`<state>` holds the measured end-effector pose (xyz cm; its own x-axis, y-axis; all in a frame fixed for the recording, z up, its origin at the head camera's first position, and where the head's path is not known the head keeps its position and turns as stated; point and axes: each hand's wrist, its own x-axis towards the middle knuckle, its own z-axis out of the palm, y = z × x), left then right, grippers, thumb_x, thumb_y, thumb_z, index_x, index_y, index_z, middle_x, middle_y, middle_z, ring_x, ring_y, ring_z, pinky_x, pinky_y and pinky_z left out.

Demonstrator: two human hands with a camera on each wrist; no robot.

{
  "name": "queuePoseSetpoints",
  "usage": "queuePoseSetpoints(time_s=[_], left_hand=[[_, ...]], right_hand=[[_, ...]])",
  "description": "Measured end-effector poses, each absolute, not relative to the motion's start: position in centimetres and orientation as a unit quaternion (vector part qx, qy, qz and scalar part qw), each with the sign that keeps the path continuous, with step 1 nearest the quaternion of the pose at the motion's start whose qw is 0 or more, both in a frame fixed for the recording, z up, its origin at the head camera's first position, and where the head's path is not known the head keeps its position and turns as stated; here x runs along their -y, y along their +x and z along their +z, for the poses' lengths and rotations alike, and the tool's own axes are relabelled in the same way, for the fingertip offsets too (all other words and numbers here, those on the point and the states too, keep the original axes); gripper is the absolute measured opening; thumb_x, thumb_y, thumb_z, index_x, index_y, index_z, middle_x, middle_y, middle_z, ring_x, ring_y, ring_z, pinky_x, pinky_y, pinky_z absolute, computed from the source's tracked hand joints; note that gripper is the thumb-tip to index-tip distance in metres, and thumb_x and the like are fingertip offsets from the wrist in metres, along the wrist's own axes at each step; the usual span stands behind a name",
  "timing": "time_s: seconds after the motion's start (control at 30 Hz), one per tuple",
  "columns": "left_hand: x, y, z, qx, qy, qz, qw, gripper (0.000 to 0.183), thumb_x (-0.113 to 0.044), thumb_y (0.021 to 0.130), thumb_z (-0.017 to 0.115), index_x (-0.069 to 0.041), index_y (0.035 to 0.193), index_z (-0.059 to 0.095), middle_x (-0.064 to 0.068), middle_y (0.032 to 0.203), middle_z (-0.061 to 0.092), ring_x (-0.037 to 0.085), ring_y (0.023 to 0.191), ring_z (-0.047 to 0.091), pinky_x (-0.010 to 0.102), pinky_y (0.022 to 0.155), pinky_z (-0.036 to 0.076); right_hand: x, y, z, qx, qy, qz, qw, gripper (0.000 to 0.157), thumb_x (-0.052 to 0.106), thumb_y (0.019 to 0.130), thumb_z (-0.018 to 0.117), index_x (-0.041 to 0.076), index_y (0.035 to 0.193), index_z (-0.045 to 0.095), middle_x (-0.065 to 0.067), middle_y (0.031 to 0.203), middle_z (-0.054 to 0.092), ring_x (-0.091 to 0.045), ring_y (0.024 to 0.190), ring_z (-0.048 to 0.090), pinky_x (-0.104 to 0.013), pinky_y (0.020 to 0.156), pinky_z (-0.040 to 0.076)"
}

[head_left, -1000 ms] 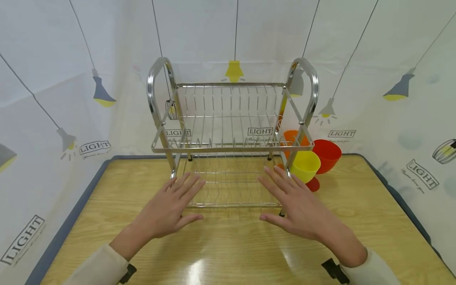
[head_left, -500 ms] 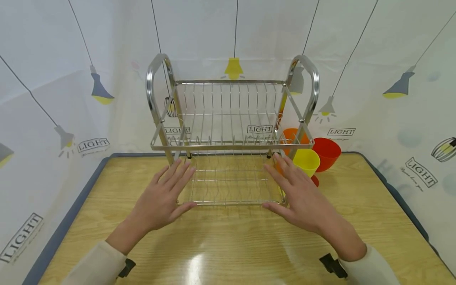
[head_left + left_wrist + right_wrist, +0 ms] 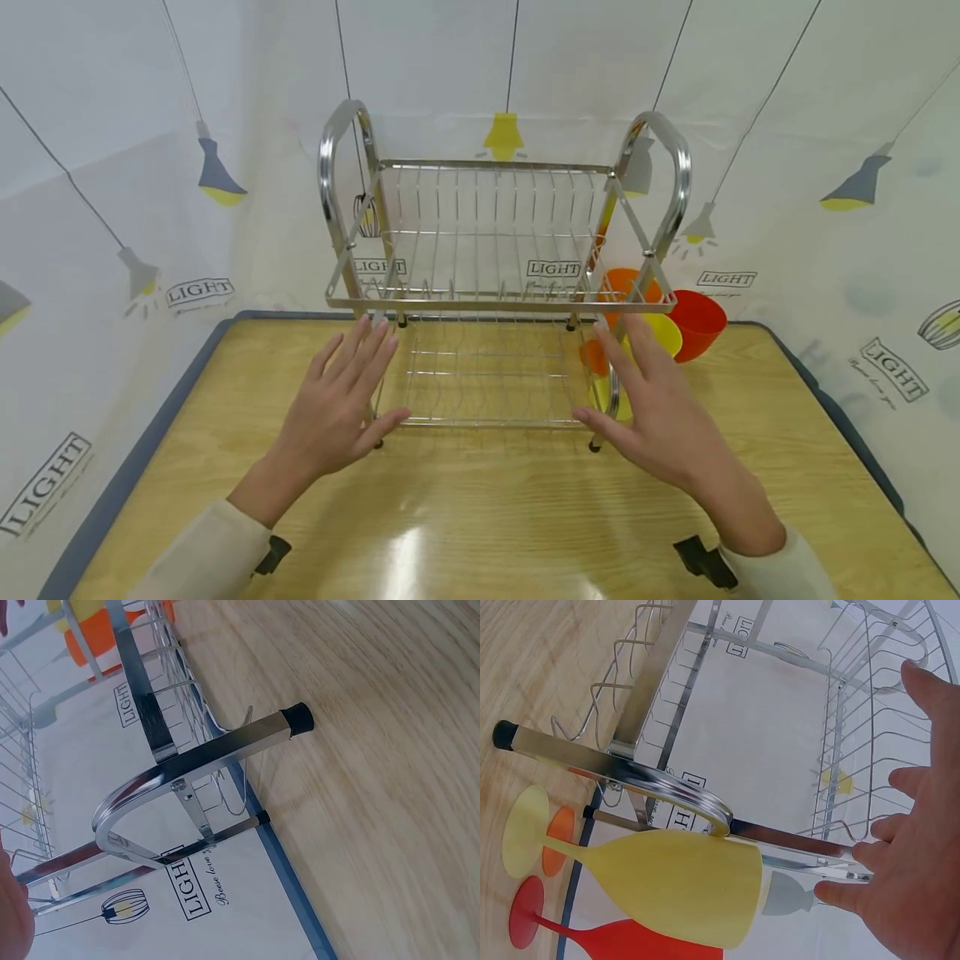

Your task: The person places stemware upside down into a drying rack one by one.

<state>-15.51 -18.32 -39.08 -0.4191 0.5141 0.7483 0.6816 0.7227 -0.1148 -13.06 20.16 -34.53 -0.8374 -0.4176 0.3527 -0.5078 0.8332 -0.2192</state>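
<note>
A two-tier chrome dish rack (image 3: 498,306) stands at the back middle of the wooden table. My left hand (image 3: 326,412) is held before its left side, fingers spread and straight, with nothing in it. At the opposite side, my right hand (image 3: 667,417) hovers likewise, palm turned inward and holding nothing. Whether either hand touches the rack cannot be told. Beside the rack's right end stand a yellow goblet (image 3: 679,881), a red goblet (image 3: 697,325) and an orange goblet (image 3: 633,285), partly hidden by the rack and my right hand. The rack's bare wire shelves show in both wrist views.
The wooden table (image 3: 480,517) has a blue-grey edge (image 3: 161,417). A pale backdrop (image 3: 435,58) printed with lamps encloses it at the back and sides. Black-capped rack feet (image 3: 298,718) rest on the tabletop.
Both hands have moved apart, the left one leftward and the right one rightward, and up a little in the view. The head view has shifted slightly. Rack and goblets stay in place.
</note>
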Motion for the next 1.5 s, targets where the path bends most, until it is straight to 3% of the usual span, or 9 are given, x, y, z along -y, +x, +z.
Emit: queuePoseSetpoints(time_s=[0.17,0.3,0.53,0.67,0.87,1.13,1.37,1.5], left_hand=[[18.3,-15.7,-39.0,0.824,-0.351,-0.119,0.429,0.075,-0.057,0.099,0.035,0.005,0.140,0.046,0.024,0.145,0.046,0.044,0.135,0.040,0.059,0.110,0.030],[18.4,-16.0,-39.1,0.810,-0.337,-0.130,0.462,0.071,-0.054,0.099,0.038,0.006,0.137,0.050,0.023,0.141,0.050,0.045,0.131,0.043,0.064,0.103,0.033],[18.3,-16.3,-39.3,0.793,-0.311,-0.168,0.497,0.069,-0.051,0.099,0.043,0.008,0.135,0.051,0.026,0.137,0.053,0.046,0.128,0.046,0.065,0.101,0.035],[18.0,-16.3,-39.4,0.790,-0.303,-0.184,0.501,0.070,-0.050,0.098,0.045,0.009,0.135,0.049,0.027,0.138,0.051,0.046,0.128,0.046,0.063,0.102,0.034],[17.6,-16.4,-39.0,0.782,-0.284,-0.210,0.514,0.070,-0.048,0.098,0.048,0.013,0.134,0.048,0.029,0.135,0.052,0.048,0.128,0.045,0.063,0.099,0.038],[17.3,-16.6,-38.6,0.796,-0.229,-0.255,0.499,0.071,-0.047,0.096,0.050,0.010,0.139,0.042,0.028,0.138,0.050,0.045,0.129,0.046,0.066,0.097,0.040],[17.2,-17.1,-38.5,0.810,-0.187,-0.311,0.461,0.074,-0.048,0.096,0.048,0.007,0.143,0.038,0.028,0.140,0.048,0.042,0.128,0.047,0.063,0.100,0.041],[17.1,-17.4,-38.3,0.808,-0.172,-0.348,0.443,0.071,-0.038,0.092,0.056,0.006,0.144,0.037,0.026,0.141,0.048,0.040,0.129,0.047,0.059,0.104,0.040]], right_hand=[[-20.4,-13.0,-34.3,0.950,0.222,0.152,0.157,0.094,0.050,0.086,0.066,0.016,0.157,0.014,-0.018,0.162,0.008,-0.047,0.140,0.026,-0.070,0.101,0.034],[-20.4,-13.0,-34.3,0.957,0.186,0.172,0.141,0.100,0.052,0.086,0.067,0.012,0.157,0.009,-0.019,0.162,0.006,-0.052,0.137,0.029,-0.071,0.099,0.035],[-20.5,-13.6,-33.7,0.938,0.169,0.255,0.166,0.112,0.043,0.079,0.077,0.028,0.157,-0.002,0.001,0.164,0.000,-0.049,0.130,0.042,-0.071,0.088,0.044],[-20.7,-13.7,-33.6,0.934,0.153,0.280,0.158,0.112,0.042,0.079,0.077,0.033,0.156,-0.003,0.007,0.164,-0.001,-0.049,0.132,0.039,-0.073,0.090,0.041],[-20.5,-13.8,-33.5,0.932,0.118,0.311,0.143,0.102,0.044,0.080,0.076,0.033,0.156,0.008,-0.004,0.162,0.016,-0.045,0.137,0.034,-0.075,0.096,0.035],[-20.3,-13.8,-33.5,0.941,0.079,0.302,0.128,0.099,0.052,0.082,0.071,0.021,0.156,0.013,-0.016,0.159,0.025,-0.048,0.137,0.034,-0.076,0.096,0.033],[-20.5,-14.2,-33.8,0.921,0.079,0.351,0.148,0.084,0.043,0.083,0.074,0.023,0.151,0.027,-0.011,0.155,0.035,-0.046,0.132,0.040,-0.071,0.092,0.041],[-20.6,-14.4,-33.7,0.910,0.080,0.373,0.162,0.078,0.038,0.084,0.075,0.023,0.148,0.032,-0.009,0.154,0.037,-0.046,0.130,0.044,-0.068,0.097,0.041]])
